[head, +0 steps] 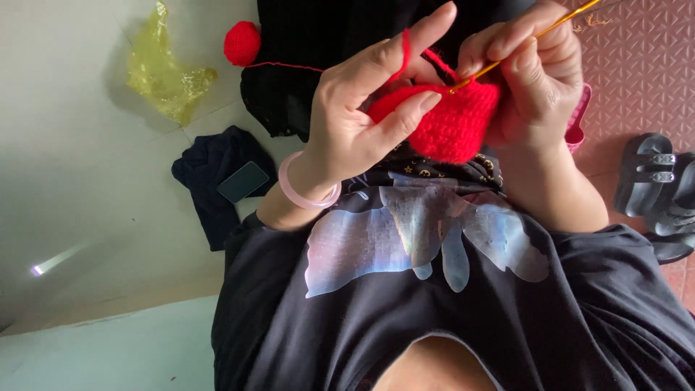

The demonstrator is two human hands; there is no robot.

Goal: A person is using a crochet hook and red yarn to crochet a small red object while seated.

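While red crochet piece [445, 119] sits mid-frame above our chest, we pinch it with left hand [362, 116], thumb on front, index finger raised with red yarn looped over. Right hand [536, 80] closed on golden crochet hook [525, 45], tip at piece's top edge. Red yarn ball [241, 42] lies well apart on floor, near yellow plastic bag [165, 72].
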